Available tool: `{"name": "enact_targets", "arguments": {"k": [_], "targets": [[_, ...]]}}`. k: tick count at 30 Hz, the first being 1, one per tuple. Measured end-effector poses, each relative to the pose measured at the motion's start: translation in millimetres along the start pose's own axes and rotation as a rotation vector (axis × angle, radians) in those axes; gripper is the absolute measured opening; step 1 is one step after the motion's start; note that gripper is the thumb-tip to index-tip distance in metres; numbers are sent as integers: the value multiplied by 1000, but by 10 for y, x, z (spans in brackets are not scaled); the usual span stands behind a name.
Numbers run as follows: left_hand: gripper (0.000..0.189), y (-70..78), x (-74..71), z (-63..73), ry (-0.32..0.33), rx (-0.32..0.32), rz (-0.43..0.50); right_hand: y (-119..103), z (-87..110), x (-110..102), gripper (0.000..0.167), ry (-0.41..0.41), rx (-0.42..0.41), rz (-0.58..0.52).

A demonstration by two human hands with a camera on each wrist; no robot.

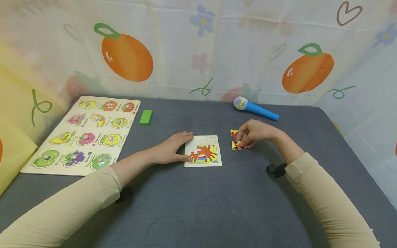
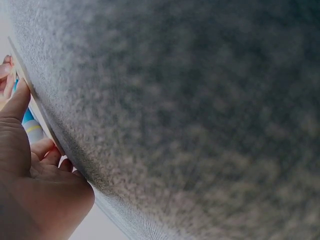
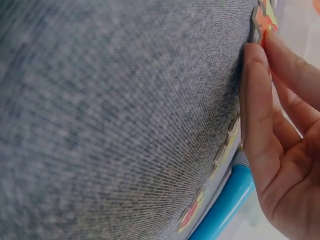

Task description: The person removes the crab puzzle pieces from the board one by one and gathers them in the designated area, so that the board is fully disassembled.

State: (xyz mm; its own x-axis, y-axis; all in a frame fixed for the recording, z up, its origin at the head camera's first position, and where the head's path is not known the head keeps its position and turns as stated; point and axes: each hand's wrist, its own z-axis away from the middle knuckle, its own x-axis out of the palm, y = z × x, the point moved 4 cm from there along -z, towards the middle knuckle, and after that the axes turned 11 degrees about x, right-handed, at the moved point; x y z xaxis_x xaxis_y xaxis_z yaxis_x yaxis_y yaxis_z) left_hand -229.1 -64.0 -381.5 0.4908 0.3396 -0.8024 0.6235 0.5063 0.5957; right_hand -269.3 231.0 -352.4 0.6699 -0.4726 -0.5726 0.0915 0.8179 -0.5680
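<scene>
A small wooden jigsaw board [image 1: 203, 166] with a red crab picture lies in front of me, with a gap in the picture's upper left. My left hand [image 1: 170, 148] rests at its left side, thumb on the near part and fingers along the far left corner. To the right of the board, my right hand [image 1: 255, 133] pinches a red and yellow jigsaw piece [image 3: 261, 22] between thumb and fingertips, low over the table. Another jigsaw piece [image 1: 234, 133] lies just beyond, partly covered by the fingers. In the right wrist view, loose pieces [image 3: 191, 214] lie on the cloth.
A large fruit peg puzzle [image 1: 102, 137] covers the table's left side, with a green block [image 1: 145, 117] next to it. Behind my right hand lies a blue toy microphone [image 1: 258, 109]. A printed curtain [image 1: 173, 51] hangs along the grey table's [image 1: 186, 213] far edge.
</scene>
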Motion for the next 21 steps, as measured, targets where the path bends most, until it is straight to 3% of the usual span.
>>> {"name": "enact_targets", "arguments": {"k": [21], "targets": [[85, -16, -3, 1, 1, 6, 3, -48, -2, -13, 16, 65, 25, 85]]}}
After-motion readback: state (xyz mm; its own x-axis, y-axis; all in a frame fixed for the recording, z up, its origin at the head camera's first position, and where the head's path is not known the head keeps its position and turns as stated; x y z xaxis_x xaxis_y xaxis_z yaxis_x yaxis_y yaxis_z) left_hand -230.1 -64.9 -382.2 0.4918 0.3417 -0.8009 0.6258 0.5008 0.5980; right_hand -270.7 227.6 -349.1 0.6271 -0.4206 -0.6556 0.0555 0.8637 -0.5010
